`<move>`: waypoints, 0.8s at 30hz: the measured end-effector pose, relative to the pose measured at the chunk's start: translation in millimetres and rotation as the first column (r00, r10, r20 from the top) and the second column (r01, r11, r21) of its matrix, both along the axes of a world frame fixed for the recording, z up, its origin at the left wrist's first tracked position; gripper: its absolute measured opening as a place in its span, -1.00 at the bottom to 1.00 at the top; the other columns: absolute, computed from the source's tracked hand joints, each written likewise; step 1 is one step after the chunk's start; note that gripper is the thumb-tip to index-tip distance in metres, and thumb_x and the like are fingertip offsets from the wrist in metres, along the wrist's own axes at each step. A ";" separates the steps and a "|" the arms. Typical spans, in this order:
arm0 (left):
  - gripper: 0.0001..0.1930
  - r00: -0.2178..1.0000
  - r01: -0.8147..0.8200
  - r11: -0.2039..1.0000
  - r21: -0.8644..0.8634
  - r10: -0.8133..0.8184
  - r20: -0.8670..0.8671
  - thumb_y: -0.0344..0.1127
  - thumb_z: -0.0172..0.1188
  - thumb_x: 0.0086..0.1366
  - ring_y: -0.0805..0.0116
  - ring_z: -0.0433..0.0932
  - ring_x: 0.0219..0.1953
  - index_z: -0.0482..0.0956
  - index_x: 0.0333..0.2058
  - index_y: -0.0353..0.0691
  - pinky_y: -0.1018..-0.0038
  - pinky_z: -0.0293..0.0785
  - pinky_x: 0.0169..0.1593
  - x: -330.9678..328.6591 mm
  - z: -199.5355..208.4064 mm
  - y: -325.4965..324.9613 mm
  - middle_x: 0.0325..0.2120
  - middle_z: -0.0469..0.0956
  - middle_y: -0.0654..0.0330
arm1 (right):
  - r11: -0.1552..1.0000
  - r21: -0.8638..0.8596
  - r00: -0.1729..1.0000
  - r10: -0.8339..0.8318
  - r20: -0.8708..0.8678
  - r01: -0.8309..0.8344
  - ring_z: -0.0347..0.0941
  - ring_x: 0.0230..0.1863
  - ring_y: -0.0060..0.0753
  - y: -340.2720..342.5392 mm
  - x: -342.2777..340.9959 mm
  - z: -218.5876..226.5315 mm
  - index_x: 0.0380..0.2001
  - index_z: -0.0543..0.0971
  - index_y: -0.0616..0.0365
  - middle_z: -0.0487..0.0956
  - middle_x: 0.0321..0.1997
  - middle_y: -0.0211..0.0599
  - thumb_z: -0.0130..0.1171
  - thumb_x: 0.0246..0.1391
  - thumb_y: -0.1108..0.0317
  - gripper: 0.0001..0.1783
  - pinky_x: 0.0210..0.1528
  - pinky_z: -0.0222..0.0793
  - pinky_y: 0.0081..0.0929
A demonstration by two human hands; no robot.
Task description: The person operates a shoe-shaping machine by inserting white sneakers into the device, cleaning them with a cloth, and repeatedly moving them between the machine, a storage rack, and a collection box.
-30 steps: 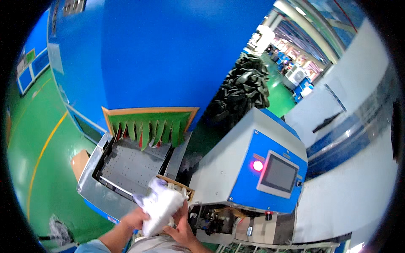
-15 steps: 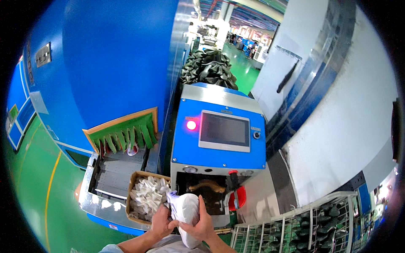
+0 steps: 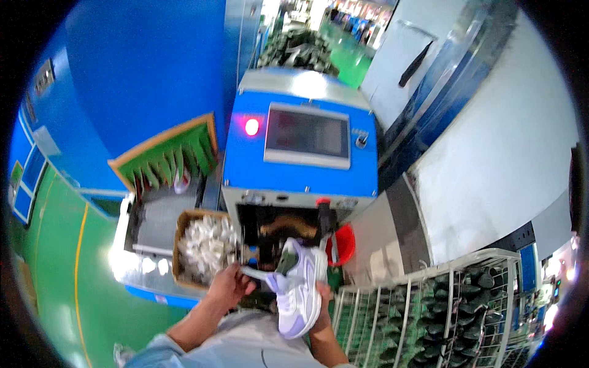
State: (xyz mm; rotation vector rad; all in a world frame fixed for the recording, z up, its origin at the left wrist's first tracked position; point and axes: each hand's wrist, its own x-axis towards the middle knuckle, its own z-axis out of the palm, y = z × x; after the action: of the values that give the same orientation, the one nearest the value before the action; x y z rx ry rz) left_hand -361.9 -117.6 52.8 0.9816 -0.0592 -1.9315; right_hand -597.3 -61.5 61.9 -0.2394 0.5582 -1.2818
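A white and lavender sneaker (image 3: 297,294) is in front of me, its laced upper facing up and its toe toward me. Around its sole side curls my right hand (image 3: 324,303), closed on the shoe. Dark green material (image 3: 286,260) shows inside the shoe's opening. To the left, my left hand (image 3: 230,285) pinches the end of a pale strip (image 3: 253,273). The strip reaches to the lavender tongue; whether it is part of the shoe I cannot tell.
A cardboard box (image 3: 178,245) of white pieces stands left, beside a conveyor (image 3: 162,224) under a green curtain (image 3: 178,156). Ahead is a blue machine (image 3: 245,165) with a screen and lit red lamp. A red bin (image 3: 345,244) and white wire rack (image 3: 402,319) of dark pieces are right.
The sneaker has turned from sole up to upper up. My left hand has moved off the shoe's side to the pale strip; my right hand has shifted right. The view has tilted down.
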 end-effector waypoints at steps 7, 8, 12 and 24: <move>-0.51 0.746 0.655 0.750 -0.092 -0.622 0.240 0.03 0.13 0.32 0.31 0.51 -0.12 0.40 -0.01 -0.27 0.29 0.50 -0.13 -22.0 9.8 7.2 -0.18 0.51 0.20 | 0.982 0.012 0.868 0.172 -0.465 -0.188 0.25 0.29 -0.23 6.4 -18.6 -24.7 0.35 0.14 0.14 0.31 0.30 -0.14 0.28 -0.13 0.36 -0.07 0.29 0.14 -0.30; -0.57 0.629 0.730 0.680 -0.068 -0.629 0.458 -0.01 0.14 0.33 0.38 0.49 -0.15 0.40 -0.04 -0.24 0.32 0.48 -0.21 -18.4 -17.1 13.2 -0.22 0.51 0.26 | 0.977 0.035 0.845 0.200 -0.496 -0.210 0.20 0.33 -0.24 12.6 -15.2 -29.4 0.37 0.10 0.13 0.27 0.34 -0.14 0.29 -0.14 0.38 -0.03 0.34 0.06 -0.32; -0.61 0.471 0.751 0.591 -0.293 -0.170 0.865 -0.08 0.11 0.36 0.27 0.57 -0.30 0.37 -0.11 -0.33 0.32 0.46 -0.27 -16.5 -16.1 27.4 -0.34 0.56 0.06 | 0.984 0.175 0.819 0.136 -0.558 -0.045 0.16 0.34 -0.25 16.8 -13.9 -28.9 0.38 0.07 0.11 0.24 0.35 -0.16 0.27 -0.17 0.44 0.00 0.32 0.04 -0.36; -0.56 0.272 0.835 0.547 -0.060 -0.314 0.910 -0.01 0.15 0.29 -0.03 0.56 -0.47 0.34 -0.30 -0.35 0.22 0.43 -0.37 1.9 -24.0 -0.2 -0.58 0.52 -0.06 | 0.967 0.221 -0.385 0.158 -0.909 -0.126 0.45 0.08 0.11 -107.4 6.8 1.8 0.42 -0.13 -0.15 0.29 0.27 0.20 0.37 -0.17 0.09 0.16 0.10 0.40 -0.25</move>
State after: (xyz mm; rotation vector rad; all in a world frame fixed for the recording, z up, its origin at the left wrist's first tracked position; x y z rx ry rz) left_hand -360.0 -117.8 28.8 1.5096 -1.7554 -1.6549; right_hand -590.6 -168.9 63.7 -1.5245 2.0251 -0.3638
